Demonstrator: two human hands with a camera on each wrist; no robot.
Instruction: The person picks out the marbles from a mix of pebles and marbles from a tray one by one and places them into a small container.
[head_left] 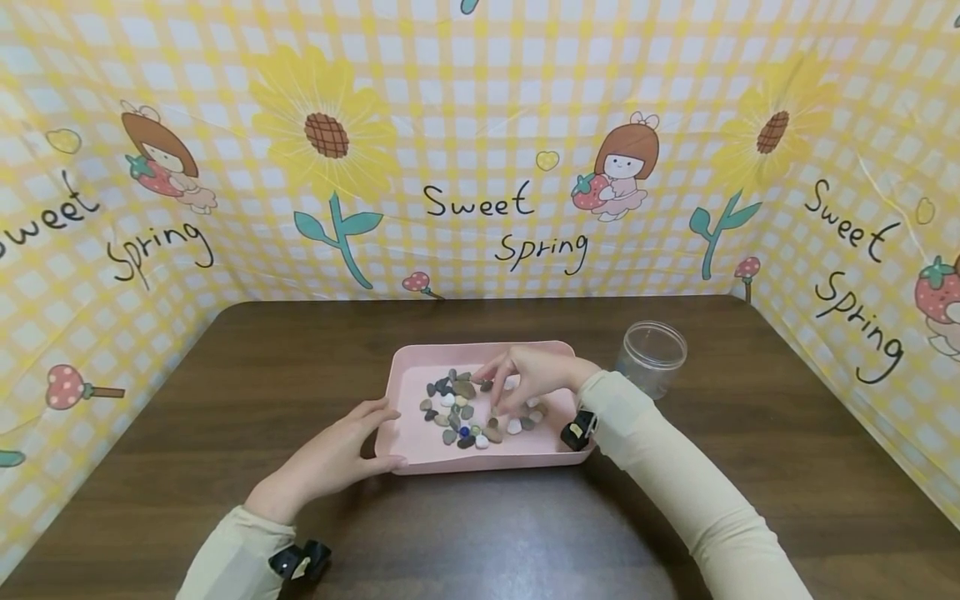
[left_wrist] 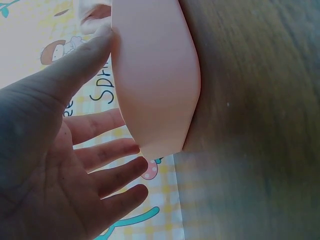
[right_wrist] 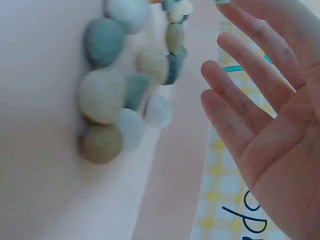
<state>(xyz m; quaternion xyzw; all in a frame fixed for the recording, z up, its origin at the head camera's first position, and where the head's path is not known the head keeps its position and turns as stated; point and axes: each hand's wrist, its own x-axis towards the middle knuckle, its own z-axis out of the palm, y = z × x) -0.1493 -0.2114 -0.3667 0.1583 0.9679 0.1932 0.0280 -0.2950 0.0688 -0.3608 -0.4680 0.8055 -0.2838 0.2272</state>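
A pink tray holds several small pebbles, loosely set in a curving line, with a dark blue marble among them. My left hand steadies the tray's left end, thumb on the near rim and fingers spread along the side. In the left wrist view, those fingers look straight against the pink wall. Above the tray's right half, my right hand reaches down among the pebbles. Its thumb and index finger pinch a small pale-green piece, mostly cut off in the right wrist view; the other fingers extend.
A clear lidless jar stands behind the right forearm, just right of the tray. Dark wooden table surrounds the tray. A yellow checked cloth forms walls at the back and both sides.
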